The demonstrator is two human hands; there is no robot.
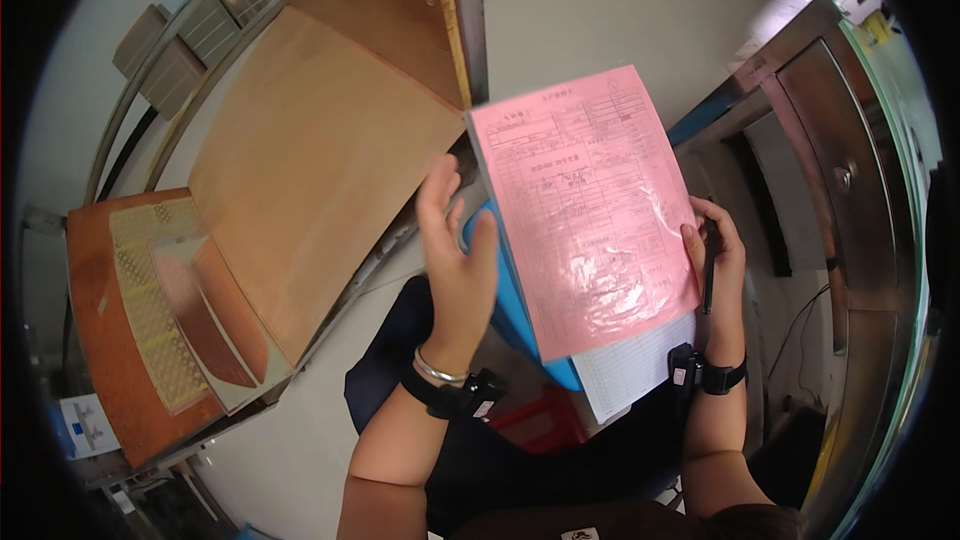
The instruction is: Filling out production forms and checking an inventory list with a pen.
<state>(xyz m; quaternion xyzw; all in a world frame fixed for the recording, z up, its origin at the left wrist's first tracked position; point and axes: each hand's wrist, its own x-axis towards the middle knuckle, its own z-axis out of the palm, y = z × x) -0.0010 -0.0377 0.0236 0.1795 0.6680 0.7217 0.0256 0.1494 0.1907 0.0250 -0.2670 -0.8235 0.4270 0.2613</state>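
Observation:
A pink printed form (590, 220), glossy as if in a clear sleeve, is held up in front of me. My right hand (722, 245) grips its right edge, the thumb on the front. A black pen (710, 265) is also tucked in that hand's fingers. My left hand (458, 240) is raised beside the form's left edge with fingers apart, slightly blurred, and holds nothing. Below the pink form shows part of a white gridded sheet (635, 370). Behind them is a blue flat object (507, 305), mostly hidden, so its kind is unclear.
To the left stands a large wooden board surface (310, 160) with an upright panel (390, 10). Clear and yellow-patterned sheets (205, 330) lie on its near end. On the right is a metal desk with a drawer (840, 160). Something red (545, 425) shows between my legs.

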